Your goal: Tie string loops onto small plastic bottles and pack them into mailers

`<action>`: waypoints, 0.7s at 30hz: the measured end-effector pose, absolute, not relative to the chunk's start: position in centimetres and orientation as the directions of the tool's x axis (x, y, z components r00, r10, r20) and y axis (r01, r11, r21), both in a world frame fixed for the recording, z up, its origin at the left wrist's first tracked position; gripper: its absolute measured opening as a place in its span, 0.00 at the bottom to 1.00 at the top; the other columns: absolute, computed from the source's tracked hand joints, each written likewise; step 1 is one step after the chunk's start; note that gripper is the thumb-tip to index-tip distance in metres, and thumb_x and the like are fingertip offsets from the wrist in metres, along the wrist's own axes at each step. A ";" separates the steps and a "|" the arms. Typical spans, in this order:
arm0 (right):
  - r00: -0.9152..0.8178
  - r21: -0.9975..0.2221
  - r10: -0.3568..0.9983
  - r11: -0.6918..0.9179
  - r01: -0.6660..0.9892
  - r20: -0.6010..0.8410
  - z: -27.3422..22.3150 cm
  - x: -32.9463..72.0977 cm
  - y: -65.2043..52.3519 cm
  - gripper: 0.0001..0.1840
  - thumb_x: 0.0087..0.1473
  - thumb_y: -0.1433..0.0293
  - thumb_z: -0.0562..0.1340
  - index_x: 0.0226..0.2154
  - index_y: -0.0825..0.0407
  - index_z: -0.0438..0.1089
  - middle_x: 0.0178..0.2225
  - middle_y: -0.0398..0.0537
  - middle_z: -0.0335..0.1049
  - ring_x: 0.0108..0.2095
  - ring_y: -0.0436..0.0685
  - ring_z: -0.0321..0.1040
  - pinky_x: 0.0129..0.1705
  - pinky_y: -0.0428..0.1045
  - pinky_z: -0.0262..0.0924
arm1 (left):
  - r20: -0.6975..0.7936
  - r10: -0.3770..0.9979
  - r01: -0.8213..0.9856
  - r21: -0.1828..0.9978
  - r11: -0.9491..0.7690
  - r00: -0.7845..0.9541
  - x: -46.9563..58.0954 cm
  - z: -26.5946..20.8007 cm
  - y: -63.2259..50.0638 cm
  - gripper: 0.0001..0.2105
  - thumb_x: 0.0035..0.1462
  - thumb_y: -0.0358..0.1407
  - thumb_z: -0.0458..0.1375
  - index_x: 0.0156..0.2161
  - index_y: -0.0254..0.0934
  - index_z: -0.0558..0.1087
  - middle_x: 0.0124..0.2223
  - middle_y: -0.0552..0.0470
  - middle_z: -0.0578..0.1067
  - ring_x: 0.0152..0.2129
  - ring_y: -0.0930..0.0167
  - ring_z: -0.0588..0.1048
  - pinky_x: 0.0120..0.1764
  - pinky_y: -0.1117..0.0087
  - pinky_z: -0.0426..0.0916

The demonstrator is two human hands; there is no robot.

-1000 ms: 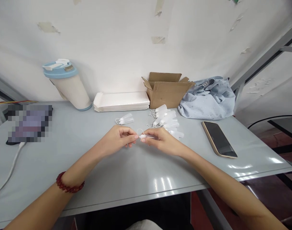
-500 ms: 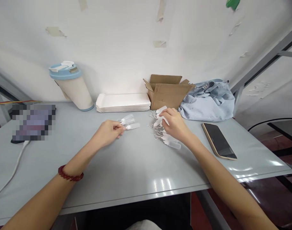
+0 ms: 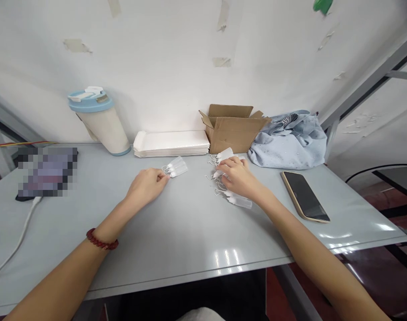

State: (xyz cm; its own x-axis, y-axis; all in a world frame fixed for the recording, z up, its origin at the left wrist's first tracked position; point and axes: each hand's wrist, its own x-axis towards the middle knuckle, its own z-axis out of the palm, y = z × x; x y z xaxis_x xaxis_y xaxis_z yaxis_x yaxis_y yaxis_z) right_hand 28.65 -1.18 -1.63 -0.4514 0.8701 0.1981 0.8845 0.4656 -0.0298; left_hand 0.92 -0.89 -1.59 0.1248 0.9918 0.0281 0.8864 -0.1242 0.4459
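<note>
I pinch a bottle [image 3: 179, 170] in my left hand [image 3: 146, 185], front-left of the box [image 3: 234, 136], while my right hand [image 3: 238, 177] curls over the pile [image 3: 240, 202] before that box, its grip hidden from me, where crossed cords [image 3: 217, 192] could snag extras.

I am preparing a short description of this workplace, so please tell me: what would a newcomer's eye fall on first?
Probably the left hand, at the tips of a small group of translucent dropper bottles, and the right hand, over a larger pile of them. Next, perhaps, the blue-lidded tumbler at the back left of the table and the open cardboard box behind the pile.
</note>
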 end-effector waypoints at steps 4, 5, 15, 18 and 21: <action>-0.460 -0.001 0.868 0.469 0.883 0.190 -1.9 28.4 -1.3 0.18 0.52 0.80 0.57 0.44 0.52 0.70 0.44 0.55 0.69 0.47 0.65 0.58 0.44 0.58 0.47 | 0.026 0.995 0.892 0.441 -0.100 0.099 1.1 -1.5 -1.0 0.16 0.52 0.44 0.51 0.18 0.40 0.60 0.18 0.53 0.65 0.16 0.68 0.64 0.24 0.70 0.52; -0.464 0.006 0.864 0.472 0.881 0.195 -1.9 28.4 -1.3 0.18 0.52 0.80 0.57 0.44 0.52 0.70 0.44 0.55 0.69 0.47 0.65 0.58 0.44 0.58 0.47 | 0.022 0.995 0.893 0.441 -0.093 0.093 1.2 -1.4 -1.0 0.16 0.52 0.44 0.51 0.18 0.40 0.59 0.17 0.53 0.65 0.16 0.68 0.64 0.24 0.70 0.52; -0.485 0.014 0.836 0.499 0.867 0.255 -2.5 28.1 -1.1 0.13 0.54 0.78 0.59 0.41 0.52 0.71 0.43 0.55 0.67 0.44 0.62 0.59 0.48 0.59 0.44 | 0.027 0.997 0.871 0.485 -0.078 0.074 1.9 -0.8 -1.8 0.16 0.53 0.45 0.50 0.20 0.39 0.61 0.20 0.53 0.66 0.19 0.69 0.63 0.24 0.70 0.53; -0.484 -0.010 0.825 0.509 0.861 0.291 -2.3 28.0 -1.2 0.12 0.54 0.78 0.58 0.41 0.53 0.70 0.43 0.56 0.67 0.44 0.62 0.61 0.49 0.59 0.45 | 0.032 0.991 0.832 0.540 -0.128 0.131 2.3 -0.5 -2.1 0.16 0.54 0.45 0.50 0.20 0.39 0.61 0.20 0.54 0.66 0.19 0.70 0.63 0.24 0.71 0.54; -0.485 -0.055 0.812 0.528 0.847 0.325 -2.1 27.8 -1.4 0.11 0.55 0.78 0.57 0.42 0.54 0.69 0.44 0.56 0.68 0.45 0.61 0.62 0.51 0.59 0.45 | -0.008 0.977 0.731 0.665 -0.152 0.211 2.8 -0.4 -2.4 0.16 0.55 0.46 0.51 0.22 0.38 0.65 0.22 0.55 0.69 0.20 0.71 0.67 0.26 0.71 0.59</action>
State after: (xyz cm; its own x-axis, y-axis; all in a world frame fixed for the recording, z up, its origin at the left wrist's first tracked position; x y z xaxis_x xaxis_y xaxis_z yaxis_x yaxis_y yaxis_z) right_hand 27.82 -1.45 -2.10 -0.4852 0.8118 0.3249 0.8472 0.5285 -0.0552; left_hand 2.79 -2.42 -0.37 0.2110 0.9775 -0.0078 0.7309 -0.1525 0.6653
